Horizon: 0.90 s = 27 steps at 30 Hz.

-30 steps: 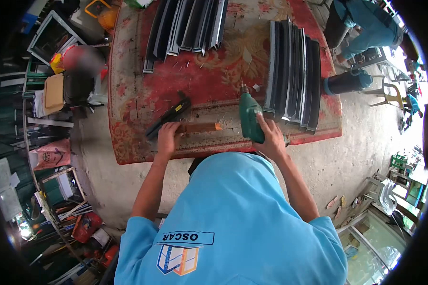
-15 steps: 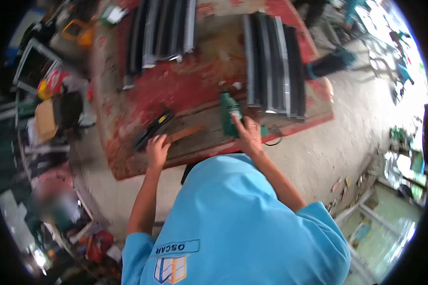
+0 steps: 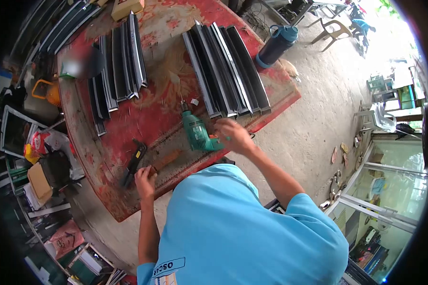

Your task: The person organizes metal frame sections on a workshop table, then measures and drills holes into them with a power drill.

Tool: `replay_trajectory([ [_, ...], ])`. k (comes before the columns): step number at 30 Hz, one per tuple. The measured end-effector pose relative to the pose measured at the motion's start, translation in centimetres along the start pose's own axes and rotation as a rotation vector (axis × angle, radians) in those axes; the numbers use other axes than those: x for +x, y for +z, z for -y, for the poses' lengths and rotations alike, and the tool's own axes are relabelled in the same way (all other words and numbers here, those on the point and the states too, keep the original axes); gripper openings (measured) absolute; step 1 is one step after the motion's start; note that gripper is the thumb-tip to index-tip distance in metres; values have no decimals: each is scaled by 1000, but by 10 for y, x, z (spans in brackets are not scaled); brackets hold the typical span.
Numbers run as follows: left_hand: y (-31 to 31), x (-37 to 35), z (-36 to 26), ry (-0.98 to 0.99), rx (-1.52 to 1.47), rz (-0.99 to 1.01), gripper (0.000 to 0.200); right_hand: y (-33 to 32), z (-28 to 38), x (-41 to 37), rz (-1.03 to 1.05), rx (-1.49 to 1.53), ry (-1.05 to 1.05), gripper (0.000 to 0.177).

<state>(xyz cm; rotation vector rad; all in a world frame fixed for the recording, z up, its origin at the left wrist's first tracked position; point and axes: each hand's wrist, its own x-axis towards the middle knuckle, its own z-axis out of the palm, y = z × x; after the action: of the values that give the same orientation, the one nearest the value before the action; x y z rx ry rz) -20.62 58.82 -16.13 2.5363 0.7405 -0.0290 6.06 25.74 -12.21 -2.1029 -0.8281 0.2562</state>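
Note:
A green power drill (image 3: pixel 196 130) lies on the red worn table (image 3: pixel 159 114), its bit facing away from me. My right hand (image 3: pixel 234 136) is over the drill's handle end, fingers bent; its grip is unclear. My left hand (image 3: pixel 145 180) is at the near end of a brown wooden piece (image 3: pixel 166 160), with thumb and fingers close around that end. Just beyond and left of this hand lies a black tool with a yellow mark (image 3: pixel 136 157). Dark metal strips lie in a left group (image 3: pixel 121 61) and a right group (image 3: pixel 226 71).
A dark blue bottle (image 3: pixel 276 46) stands at the table's right corner. A cardboard box (image 3: pixel 127 7) is at the far edge. Cluttered shelving (image 3: pixel 43 180) runs along the left. A plastic chair (image 3: pixel 333 32) and glass-fronted panels (image 3: pixel 385 190) are on the right.
The view has turned and shifted. My right hand has moved from the drill's body to its handle end. My left hand remains at the wooden piece's near end.

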Motion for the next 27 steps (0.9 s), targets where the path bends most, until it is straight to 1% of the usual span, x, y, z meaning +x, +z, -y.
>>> replay_trajectory([
  [1, 1, 0, 1, -7, -34, -17, 46, -18, 3, 2, -94, -4, 64, 21],
  [2, 3, 0, 0, -12, -72, -32, 45, -29, -10, 8, -228, -135, 49, 18],
  [3, 3, 1, -1, 2, -45, -39, 48, -42, -17, 10, -322, -140, 192, 19],
  [4, 3, 1, -2, 7, -43, -40, 48, -50, -40, 11, -454, -118, 253, 20],
  [5, 4, 1, -4, -25, -33, -25, 47, -61, -56, 13, -531, -176, 268, 20],
  [6, 3, 2, -4, -59, -19, -11, 46, -72, -70, 13, -558, -161, 342, 22],
  [7, 1, 2, -6, -62, -10, -13, 46, -80, -84, 13, -573, -255, 450, 25],
  [8, 1, 4, -9, -52, -39, -34, 46, -88, -88, 12, -539, -340, 505, 34],
  [10, -1, 13, -14, -43, -73, -72, 46, -93, -111, 16, -488, -471, 583, 42],
  [11, -1, 19, -18, -31, -95, -66, 45, -94, -124, 21, -492, -471, 567, 42],
  [13, -1, 27, -26, -28, -117, -68, 44, -91, -144, 29, -440, -485, 630, 47],
  [14, 0, 32, -30, -29, -110, -34, 43, -90, -153, 35, -437, -482, 616, 47],
  [15, 0, 38, -33, -28, -102, -1, 43, -91, -158, 45, -372, -472, 688, 45],
  [16, 0, 43, -36, -32, -102, -12, 43, -92, -163, 52, -305, -462, 762, 43],
  [17, -1, 45, -38, -45, -73, 3, 42, -92, -167, 56, -302, -459, 751, 43],
  [19, -4, 44, -42, -66, -42, 12, 42, -92, -170, 61, -334, -509, 760, 38],
  [22, -5, 42, -42, -102, -44, 0, 42, -98, -171, 66, -299, -477, 765, 34],
  [27, 0, 32, -31, -128, -39, -47, 44, -105, -169, 67, -274, -458, 778, 36],
])
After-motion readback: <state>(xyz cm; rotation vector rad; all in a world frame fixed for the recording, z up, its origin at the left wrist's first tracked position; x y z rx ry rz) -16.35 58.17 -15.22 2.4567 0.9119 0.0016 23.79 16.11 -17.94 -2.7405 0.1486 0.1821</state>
